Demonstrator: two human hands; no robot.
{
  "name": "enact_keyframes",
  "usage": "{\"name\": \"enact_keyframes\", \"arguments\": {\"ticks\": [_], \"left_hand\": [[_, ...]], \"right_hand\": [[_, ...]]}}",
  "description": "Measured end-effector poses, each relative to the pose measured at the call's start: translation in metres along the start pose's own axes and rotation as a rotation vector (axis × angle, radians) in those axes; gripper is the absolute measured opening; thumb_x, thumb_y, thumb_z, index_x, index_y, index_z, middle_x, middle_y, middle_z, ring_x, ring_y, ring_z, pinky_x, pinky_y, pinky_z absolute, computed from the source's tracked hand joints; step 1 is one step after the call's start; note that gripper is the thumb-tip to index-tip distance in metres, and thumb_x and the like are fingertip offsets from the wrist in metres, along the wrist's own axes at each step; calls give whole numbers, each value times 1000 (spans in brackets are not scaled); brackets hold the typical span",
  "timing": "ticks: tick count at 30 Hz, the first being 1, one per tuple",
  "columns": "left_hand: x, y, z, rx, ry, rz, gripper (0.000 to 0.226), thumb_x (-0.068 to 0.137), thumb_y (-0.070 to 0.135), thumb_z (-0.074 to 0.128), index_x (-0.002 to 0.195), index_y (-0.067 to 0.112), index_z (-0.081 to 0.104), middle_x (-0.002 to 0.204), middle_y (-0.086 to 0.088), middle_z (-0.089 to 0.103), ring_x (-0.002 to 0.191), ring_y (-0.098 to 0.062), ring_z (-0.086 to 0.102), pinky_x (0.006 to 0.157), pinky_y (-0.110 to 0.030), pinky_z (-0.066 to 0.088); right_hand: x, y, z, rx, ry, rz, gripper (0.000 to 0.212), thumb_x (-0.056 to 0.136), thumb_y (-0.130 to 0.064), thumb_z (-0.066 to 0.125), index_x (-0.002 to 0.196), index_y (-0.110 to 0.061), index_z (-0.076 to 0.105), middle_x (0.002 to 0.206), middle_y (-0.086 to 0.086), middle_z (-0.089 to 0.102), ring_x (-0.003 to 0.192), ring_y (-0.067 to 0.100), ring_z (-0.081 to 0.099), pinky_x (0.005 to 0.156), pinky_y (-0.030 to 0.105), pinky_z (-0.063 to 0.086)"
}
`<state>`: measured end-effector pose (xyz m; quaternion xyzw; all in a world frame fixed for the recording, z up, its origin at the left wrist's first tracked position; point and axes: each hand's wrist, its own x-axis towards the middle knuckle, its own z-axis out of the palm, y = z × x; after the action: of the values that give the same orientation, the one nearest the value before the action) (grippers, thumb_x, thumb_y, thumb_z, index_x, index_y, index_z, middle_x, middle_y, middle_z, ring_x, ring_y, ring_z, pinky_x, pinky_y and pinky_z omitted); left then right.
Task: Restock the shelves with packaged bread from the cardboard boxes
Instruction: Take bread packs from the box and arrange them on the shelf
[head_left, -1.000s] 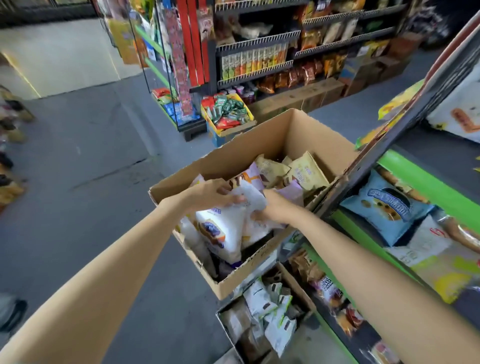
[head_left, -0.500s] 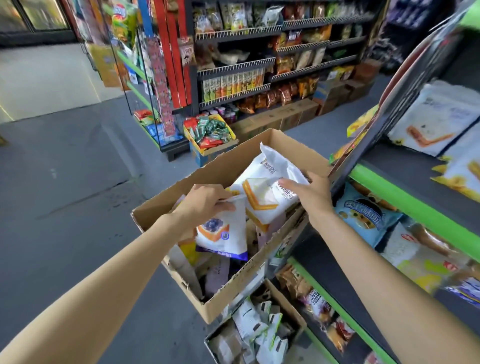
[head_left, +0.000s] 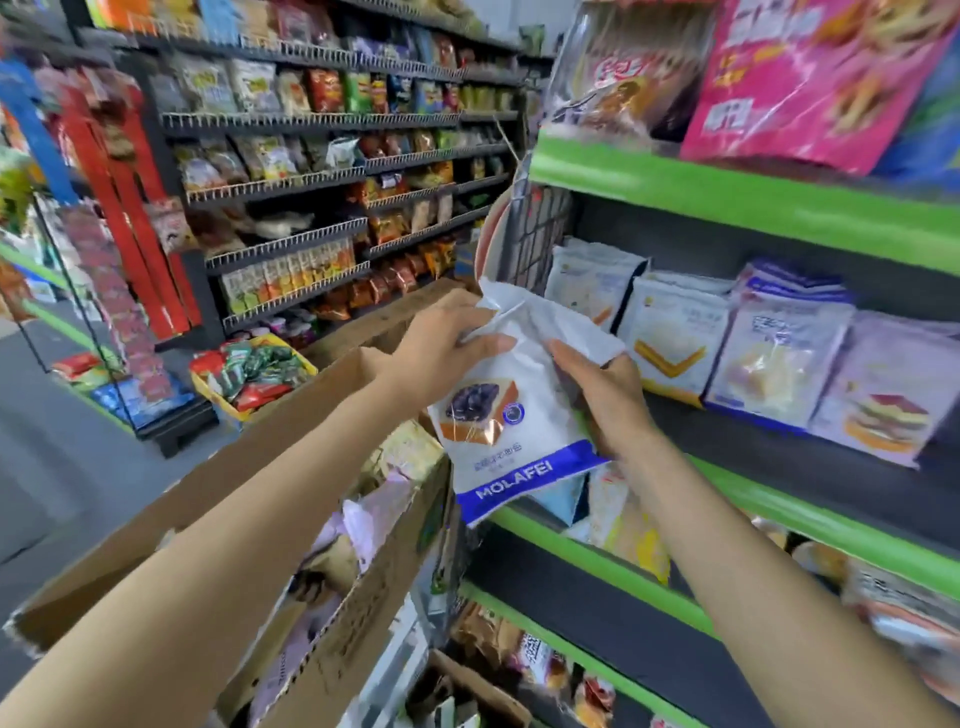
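Observation:
Both my hands hold white bread packs in the air in front of the green-edged shelf. My left hand grips the crumpled top of a white pack with a blue band and a blueberry picture. My right hand grips the packs from behind on their right side; a second white pack shows above its fingers. The open cardboard box stands below my left arm, with several bread packs inside. Similar white packs stand in a row on the shelf just right of my hands.
An upper green shelf carries pink and clear bags. Lower shelves hold more packaged bread. A second small box sits on the floor below. Across the grey aisle stand black wire snack racks and a yellow bin.
Both hands have lifted the white packs out of the box and carried them up and right to the shelf. The view has swung up toward the shelves.

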<state>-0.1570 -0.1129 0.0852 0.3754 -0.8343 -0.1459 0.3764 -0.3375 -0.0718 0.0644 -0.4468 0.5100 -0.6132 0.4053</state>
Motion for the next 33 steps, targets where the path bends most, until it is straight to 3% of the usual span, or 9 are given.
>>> {"name": "enact_keyframes", "arguments": {"ticks": [5, 8, 11, 15, 19, 23, 27, 29, 33], "left_hand": [[48, 41, 45, -30, -64, 57, 48, 90, 27, 61, 55, 22, 29, 58, 4, 32, 53, -8, 31, 52, -19, 27], [74, 55, 65, 46, -126, 12, 45, 92, 28, 59, 58, 19, 31, 55, 4, 29, 51, -10, 29, 54, -31, 22], [96, 59, 77, 228, -141, 6, 25, 94, 35, 54, 80, 14, 51, 69, -6, 51, 69, -28, 50, 60, -32, 29], [121, 57, 86, 495, -178, 19, 32, 96, 40, 46, 108, 12, 56, 97, -19, 64, 92, -38, 60, 67, -35, 41], [132, 60, 95, 565, -180, 49, 28, 98, 36, 45, 96, 9, 52, 89, -15, 62, 88, -36, 60, 64, -33, 37], [139, 57, 100, 510, -230, 53, 26, 98, 33, 46, 81, 14, 39, 70, -2, 44, 78, -34, 57, 61, -32, 33], [145, 48, 102, 487, -252, 77, 30, 96, 35, 49, 77, 15, 36, 66, -3, 41, 74, -39, 55, 62, -37, 36], [147, 50, 101, 494, -259, 110, 31, 96, 35, 48, 77, 14, 36, 61, 0, 36, 68, -34, 47, 62, -35, 31], [146, 61, 100, 525, -217, 197, 28, 96, 37, 48, 82, 13, 47, 60, 2, 48, 71, -32, 45, 68, -30, 21]], "right_hand": [[14, -11, -70, -111, 63, -15, 14, 83, -24, 70, 95, -21, 63, 99, -3, 69, 77, 2, 66, 68, 17, 52], [29, -19, -104, -114, 237, -83, 21, 84, -16, 70, 77, -22, 51, 79, -10, 58, 77, 7, 58, 59, 8, 46], [55, -26, -132, -153, 290, -123, 10, 86, -13, 67, 88, -18, 59, 91, -7, 64, 95, 17, 61, 75, 17, 50], [102, -13, -162, -309, 272, -139, 33, 84, -19, 69, 114, -11, 59, 109, -1, 64, 105, 19, 61, 94, 32, 49], [129, 24, -175, -498, 330, -138, 58, 81, -17, 73, 127, 3, 45, 103, 5, 63, 100, 19, 57, 69, 10, 40], [134, 42, -177, -642, 421, -335, 98, 69, -3, 80, 147, -10, 21, 148, 13, 33, 134, 23, 38, 108, 28, 34], [127, 27, -170, -1089, 532, -605, 88, 69, -13, 81, 143, -18, 34, 144, 20, 31, 131, 32, 34, 106, 40, 37], [115, 11, -158, -1048, 329, -688, 72, 77, -23, 75, 139, -16, 38, 140, 16, 40, 128, 30, 40, 101, 43, 44], [101, -14, -122, -771, -252, -192, 97, 75, -44, 73, 149, -21, 16, 153, 1, 30, 137, 18, 33, 105, 36, 35]]}}
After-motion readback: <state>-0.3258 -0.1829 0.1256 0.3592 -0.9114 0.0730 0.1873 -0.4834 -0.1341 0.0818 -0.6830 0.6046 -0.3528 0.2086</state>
